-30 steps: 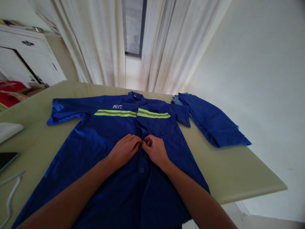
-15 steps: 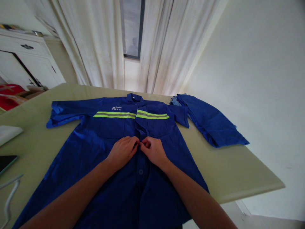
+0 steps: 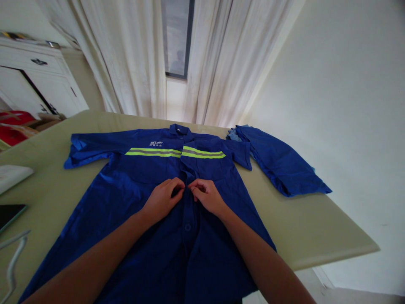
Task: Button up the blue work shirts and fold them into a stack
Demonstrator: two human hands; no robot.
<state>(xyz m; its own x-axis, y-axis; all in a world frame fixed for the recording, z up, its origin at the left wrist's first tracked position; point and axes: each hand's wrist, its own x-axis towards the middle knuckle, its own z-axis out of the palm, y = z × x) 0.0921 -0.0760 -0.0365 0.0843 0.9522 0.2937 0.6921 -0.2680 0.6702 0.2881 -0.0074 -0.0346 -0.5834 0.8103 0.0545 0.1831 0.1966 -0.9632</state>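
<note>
A blue short-sleeved work shirt [image 3: 126, 194] lies spread front up, its collar at the far side. Yellow-green reflective bands cross its chest, and a white logo sits above the left one. My left hand [image 3: 164, 197] pinches the edge of the front placket at mid-shirt. Just across from it, my right hand [image 3: 207, 194] pinches the same placket, thumb and forefinger closed on the cloth. The fingertips of both hands nearly meet. One button [image 3: 187, 227] shows on the placket below them; whether another is between the fingers is hidden.
Folded blue garments [image 3: 278, 162] lie on the pale table [image 3: 329, 236] at the right, beside the wall. Along the left edge are a white object [image 3: 14, 176], a dark flat device [image 3: 11, 214] and a white cable [image 3: 12, 266]. Curtains [image 3: 133, 63] hang behind.
My fingertips have drawn slightly apart at the placket, and my left thumb and forefinger now form a rounder gap. The shirt lies almost as before; the view has shifted a little.
</note>
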